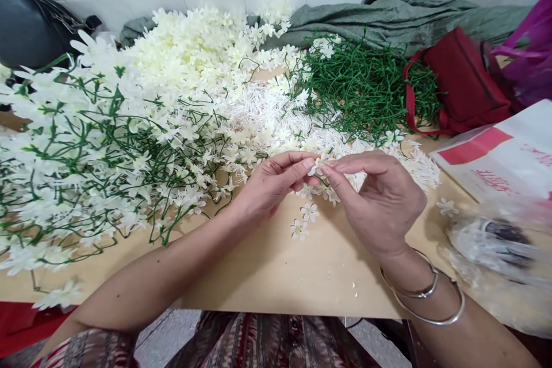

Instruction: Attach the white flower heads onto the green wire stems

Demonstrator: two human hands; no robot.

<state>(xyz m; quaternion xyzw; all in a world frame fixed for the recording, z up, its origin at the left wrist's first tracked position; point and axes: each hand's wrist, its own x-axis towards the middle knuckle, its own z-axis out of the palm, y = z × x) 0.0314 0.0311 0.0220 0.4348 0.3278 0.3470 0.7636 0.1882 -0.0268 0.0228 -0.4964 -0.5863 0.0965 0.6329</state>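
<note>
My left hand [269,184] and my right hand [379,198] meet above the tan board [276,270], fingertips pinched together on a small white artificial flower [317,167]. Both hands are closed in a pinch. Just below them lie loose white blossoms [309,211]. Behind the hands spreads a heap of thin white plastic stamens [276,109]. Two silver bangles [425,299] ring my right wrist.
Finished green stems with white flowers [86,144] fill the left. A pile of cream petals [194,52] lies at the back, bare green stems [362,89] at back right. A red bag [461,80], printed white bag [504,155] and clear plastic bag [495,247] stand right.
</note>
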